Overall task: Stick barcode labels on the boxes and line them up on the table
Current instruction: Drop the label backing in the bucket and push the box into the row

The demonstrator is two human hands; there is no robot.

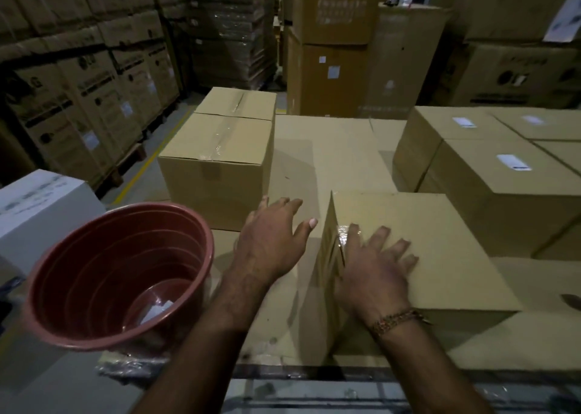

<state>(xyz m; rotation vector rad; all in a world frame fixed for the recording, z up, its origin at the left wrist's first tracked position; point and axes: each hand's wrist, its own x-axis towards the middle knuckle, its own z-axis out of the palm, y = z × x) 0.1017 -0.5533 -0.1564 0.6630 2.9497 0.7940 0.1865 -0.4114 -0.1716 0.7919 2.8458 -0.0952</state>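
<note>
Two hands (pixel 270 237) (pixel 374 266), six boxes (pixel 440 256), one bucket (pixel 94 288)

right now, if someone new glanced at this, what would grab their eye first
Probably the two bare hands at the centre: the right hand lies flat on the top of a plain cardboard box, and the left hand is spread open just left of it. Next, the big red bucket at lower left, with white slips in its bottom. At right, boxes already bearing white labels stand in rows.

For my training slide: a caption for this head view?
Both hands, left and right, rest open on an unlabeled box beside labeled boxes.
</note>
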